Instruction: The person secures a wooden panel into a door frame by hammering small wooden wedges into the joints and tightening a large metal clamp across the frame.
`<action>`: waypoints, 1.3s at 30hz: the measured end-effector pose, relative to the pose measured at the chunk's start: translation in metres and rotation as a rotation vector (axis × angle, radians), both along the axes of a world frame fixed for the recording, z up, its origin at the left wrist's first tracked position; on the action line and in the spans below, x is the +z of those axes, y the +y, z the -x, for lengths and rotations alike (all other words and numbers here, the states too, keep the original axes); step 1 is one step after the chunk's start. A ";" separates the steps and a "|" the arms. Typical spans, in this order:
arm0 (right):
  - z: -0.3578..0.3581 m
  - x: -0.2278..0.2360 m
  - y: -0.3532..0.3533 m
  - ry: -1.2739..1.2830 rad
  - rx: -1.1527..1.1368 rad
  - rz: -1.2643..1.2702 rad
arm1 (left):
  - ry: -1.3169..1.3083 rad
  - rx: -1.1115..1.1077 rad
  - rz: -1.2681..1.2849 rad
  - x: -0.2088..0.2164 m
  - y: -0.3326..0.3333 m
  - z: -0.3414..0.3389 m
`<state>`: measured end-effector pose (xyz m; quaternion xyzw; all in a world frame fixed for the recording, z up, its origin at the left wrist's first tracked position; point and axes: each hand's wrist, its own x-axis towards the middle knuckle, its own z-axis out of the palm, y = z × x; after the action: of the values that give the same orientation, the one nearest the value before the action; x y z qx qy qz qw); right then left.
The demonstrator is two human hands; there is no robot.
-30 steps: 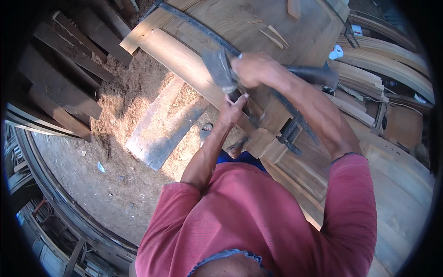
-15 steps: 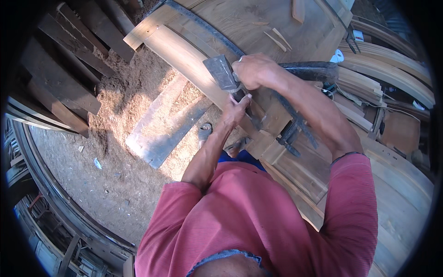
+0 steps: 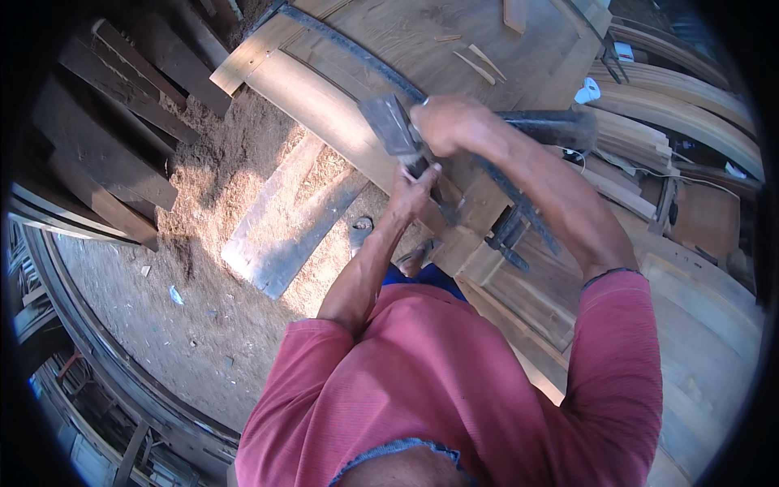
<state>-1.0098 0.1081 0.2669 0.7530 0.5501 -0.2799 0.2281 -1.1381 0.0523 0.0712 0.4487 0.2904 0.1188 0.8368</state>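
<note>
My left hand (image 3: 412, 193) is closed around an upright chisel (image 3: 417, 167). The chisel's lower end meets the wooden door panel (image 3: 519, 65), where motion blurs it. My right hand (image 3: 448, 126) grips a mallet with a dark blocky head (image 3: 391, 123), which is at the top of the chisel handle. Whether the two touch, I cannot tell. A thick dark handle (image 3: 548, 127) sticks out to the right beyond my right forearm. Under my hands a long metal bar clamp (image 3: 357, 53) crosses the panel, its screw end (image 3: 507, 239) near a dark gap in the wood.
Thin wood slivers (image 3: 479, 65) and a wood piece (image 3: 514, 15) lie on the panel. Curved wooden strips (image 3: 673, 97) are stacked at the right, by a small white object (image 3: 587, 90). Dark boards (image 3: 105, 162) stand left. A plank (image 3: 276, 252) rests on the sawdust-covered floor by my feet.
My right hand and the mallet are more blurred now, but have hardly moved. The left hand keeps its hold on the chisel. The whole view has shifted slightly.
</note>
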 end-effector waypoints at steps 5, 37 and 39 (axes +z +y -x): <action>-0.011 -0.004 -0.096 0.012 -0.176 0.224 | 0.078 -0.112 0.132 -0.022 -0.064 0.016; 0.110 -0.134 -0.297 0.092 -0.959 -0.215 | 0.364 -1.074 -1.416 -0.002 0.011 0.039; 0.101 -0.117 -0.294 0.125 -1.034 -0.282 | 0.217 -1.066 -1.422 -0.011 0.004 0.047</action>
<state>-1.1108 -0.1863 0.1495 0.9309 0.1522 -0.3234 -0.0757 -1.1855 0.0565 0.0604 0.9453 -0.0212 -0.1772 0.2731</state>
